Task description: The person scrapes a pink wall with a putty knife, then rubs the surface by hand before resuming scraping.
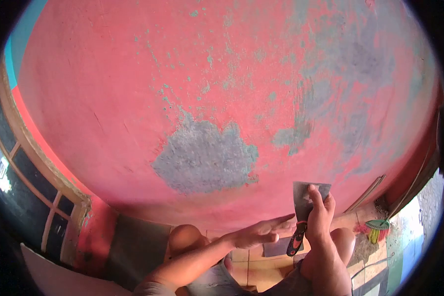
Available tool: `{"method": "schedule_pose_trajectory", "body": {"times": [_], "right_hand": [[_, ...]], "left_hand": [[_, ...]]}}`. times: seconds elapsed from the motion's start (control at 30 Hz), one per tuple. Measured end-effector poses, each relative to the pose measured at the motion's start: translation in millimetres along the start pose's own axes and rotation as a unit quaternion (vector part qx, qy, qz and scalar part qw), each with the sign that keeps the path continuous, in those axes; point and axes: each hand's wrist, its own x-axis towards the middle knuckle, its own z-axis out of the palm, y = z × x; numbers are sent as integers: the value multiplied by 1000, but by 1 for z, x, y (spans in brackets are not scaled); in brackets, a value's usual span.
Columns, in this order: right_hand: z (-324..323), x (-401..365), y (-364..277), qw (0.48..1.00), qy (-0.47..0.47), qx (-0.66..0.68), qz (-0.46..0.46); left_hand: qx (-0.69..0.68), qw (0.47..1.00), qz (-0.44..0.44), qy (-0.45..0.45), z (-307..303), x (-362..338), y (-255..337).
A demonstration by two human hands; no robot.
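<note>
My right hand (321,214) grips a putty knife (301,209) by its wide metal blade, thumb pressed flat on it. The black and red handle hangs downward below the blade. Close to the left of the tool, my left hand (259,234) is held out with fingers stretched, fingertips near the blade's edge. Ahead stands a pink wall (108,98) with flaked paint. A large bare grey patch (207,155) shows low on it, and more grey and green areas spread over the upper right.
A paned window (22,172) with a worn frame is at the left. Dark panelling (133,244) covers the low left corner. At the right, a broom with green and red bristles (377,227) rests on the tiled floor (261,269). Thin sticks (367,193) lean nearby. My bent knees are below.
</note>
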Motion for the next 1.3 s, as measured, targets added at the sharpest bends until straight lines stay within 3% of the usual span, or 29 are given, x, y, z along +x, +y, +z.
{"method": "schedule_pose_trajectory", "body": {"times": [0.17, 0.3, 0.4, 0.63, 1.0, 1.1, 1.23, 1.3], "right_hand": [[19, -9, 3, 999, -34, -29, 4], [45, -11, 6, 996, -61, -34, 50], [62, 2, 6, 993, -103, -51, 3], [69, 8, 43, 994, -84, -50, 46], [72, 12, 48, 992, -66, -110, 13], [72, 13, 39, 988, -69, -137, 2], [71, 12, 46, 989, -63, -131, -14], [68, 10, 48, 991, -63, -114, -21]], "left_hand": [[69, 989, 20, 130, -14, -3, -20], [80, 926, 105, 355, -7, 25, 0], [41, 873, 163, 457, -8, 42, 3], [11, 864, 128, 486, -28, 32, -23], [140, 832, 85, 531, -28, 39, -23], [137, 818, 132, 543, -29, 45, -25], [128, 824, 106, 542, -32, 43, -29], [146, 822, 135, 534, -32, 43, -32]]}}
